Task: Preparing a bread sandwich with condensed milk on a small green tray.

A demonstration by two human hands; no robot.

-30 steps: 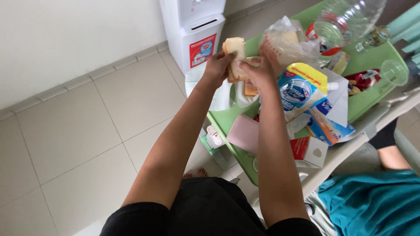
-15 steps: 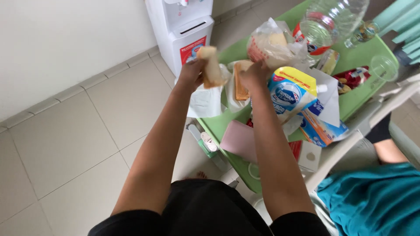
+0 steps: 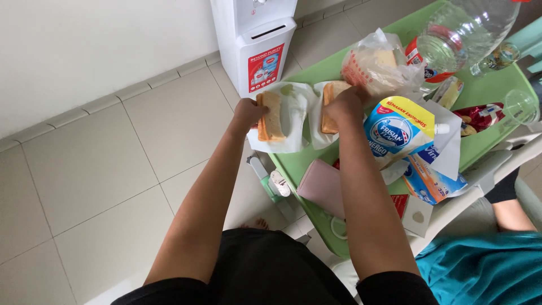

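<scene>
The two bread slices that were pressed together in the air a second ago now lie apart. The left hand (image 3: 247, 112) sets one slice (image 3: 270, 116) on white paper (image 3: 293, 121), while the right hand (image 3: 345, 105) presses the other slice (image 3: 329, 107) down just beside it.

Left hand (image 3: 247, 111): on the left bread slice (image 3: 271, 117), which lies on a paper sheet (image 3: 293, 121) overhanging the table (image 3: 316, 70) edge.
Right hand (image 3: 345, 104): on the right bread slice (image 3: 329, 107), beside the left one.
Bread bag (image 3: 372, 68): behind the right hand.
Milk pouch (image 3: 398, 130): right of the right hand.
Water dispenser (image 3: 257, 39): on the floor, behind the left slice.
</scene>
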